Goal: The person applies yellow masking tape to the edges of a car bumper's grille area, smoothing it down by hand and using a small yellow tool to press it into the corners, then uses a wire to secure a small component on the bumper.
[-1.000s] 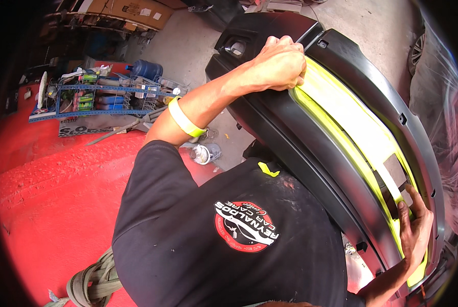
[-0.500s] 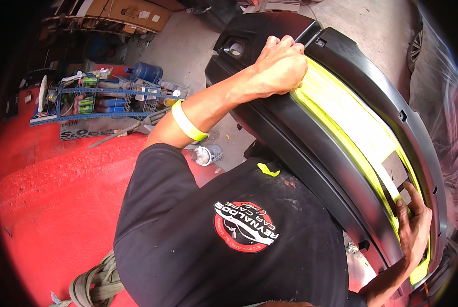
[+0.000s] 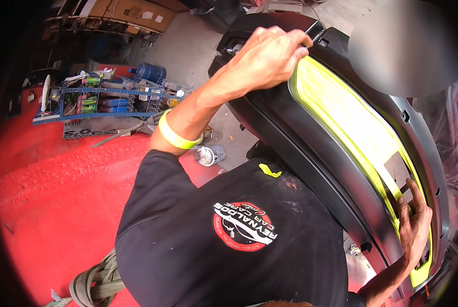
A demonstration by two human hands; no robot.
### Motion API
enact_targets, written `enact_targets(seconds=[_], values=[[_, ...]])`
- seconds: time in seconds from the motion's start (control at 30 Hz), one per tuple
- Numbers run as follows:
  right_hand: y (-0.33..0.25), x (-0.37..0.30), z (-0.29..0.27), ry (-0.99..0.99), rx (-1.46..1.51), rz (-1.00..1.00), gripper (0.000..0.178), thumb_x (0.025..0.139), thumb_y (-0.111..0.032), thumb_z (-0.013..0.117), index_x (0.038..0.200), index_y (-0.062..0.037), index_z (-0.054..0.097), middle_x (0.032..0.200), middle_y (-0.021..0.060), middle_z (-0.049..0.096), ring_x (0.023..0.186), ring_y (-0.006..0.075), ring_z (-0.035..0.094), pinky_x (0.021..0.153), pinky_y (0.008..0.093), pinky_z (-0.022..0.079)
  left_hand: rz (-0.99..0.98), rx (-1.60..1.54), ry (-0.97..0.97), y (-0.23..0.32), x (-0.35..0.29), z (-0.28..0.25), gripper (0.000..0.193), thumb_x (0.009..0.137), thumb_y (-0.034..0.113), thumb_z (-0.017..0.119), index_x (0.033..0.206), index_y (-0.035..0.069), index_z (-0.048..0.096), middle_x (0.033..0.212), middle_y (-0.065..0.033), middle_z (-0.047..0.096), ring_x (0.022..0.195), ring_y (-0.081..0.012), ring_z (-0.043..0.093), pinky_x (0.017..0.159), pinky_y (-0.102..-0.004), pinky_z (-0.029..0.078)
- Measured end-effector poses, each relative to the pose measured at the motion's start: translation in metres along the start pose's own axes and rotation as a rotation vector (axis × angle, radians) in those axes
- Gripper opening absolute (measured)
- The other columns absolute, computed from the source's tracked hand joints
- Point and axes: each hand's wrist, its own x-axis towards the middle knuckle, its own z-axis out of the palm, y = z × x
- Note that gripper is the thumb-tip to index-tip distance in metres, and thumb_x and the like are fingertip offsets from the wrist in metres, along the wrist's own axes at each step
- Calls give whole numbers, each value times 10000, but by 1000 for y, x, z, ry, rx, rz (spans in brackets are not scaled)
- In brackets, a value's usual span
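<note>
Masking looks underway: the left hand [image 3: 270, 56] at twelve o'clock grips the black bumper [image 3: 311, 153] edge, the right hand [image 3: 414, 225] at four presses spread fingers on yellow tape [image 3: 352, 123], likely needing smoothing next.

Bumper panel [image 3: 311, 153] standing at right, left hand [image 3: 270, 56] on its upper edge, right hand [image 3: 413, 225] near its lower end, tool rack [image 3: 106, 100] far left, jar [image 3: 210, 154] on the floor between.
</note>
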Motion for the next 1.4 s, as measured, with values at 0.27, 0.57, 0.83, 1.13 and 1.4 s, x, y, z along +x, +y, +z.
enact_targets(seconds=[0.27,0.57,0.83,1.13,1.4], values=[[4,4,2,31,53,12,413,937,-205,629,1284,18,620,628,156,600,591,137,500,612,338,437,165,65,-357,13,-36,22,414,1061,363,429,1063,-32,551,1039,-214,607,1110,-369,578,1118,-539,270],[1,13,9,-31,-74,-24,293,868,-176,629,1090,-9,721,644,209,622,529,264,598,597,388,470,158,354,-520,20,-31,21,602,1018,513,446,1226,-29,603,1089,-234,696,1319,-413,492,1178,-579,196],[-6,24,13,-138,-156,61,267,869,-181,628,1063,-31,732,557,172,567,510,297,601,567,403,464,293,538,-368,29,-36,36,559,1019,479,446,1108,-22,678,1131,-201,698,1235,-390,562,1164,-590,235],[0,25,21,-174,-112,144,263,872,-179,606,1060,-64,752,470,60,502,388,148,496,479,347,441,264,403,-136,21,4,54,451,851,415,732,630,26,670,499,-153,559,534,-355,625,735,-442,525],[-2,5,-10,-66,109,63,330,824,-163,636,1070,36,728,540,55,476,515,89,455,515,285,394,321,297,-143,0,-1,55,332,802,289,779,648,18,665,555,-188,575,562,-366,623,692,-429,530]])
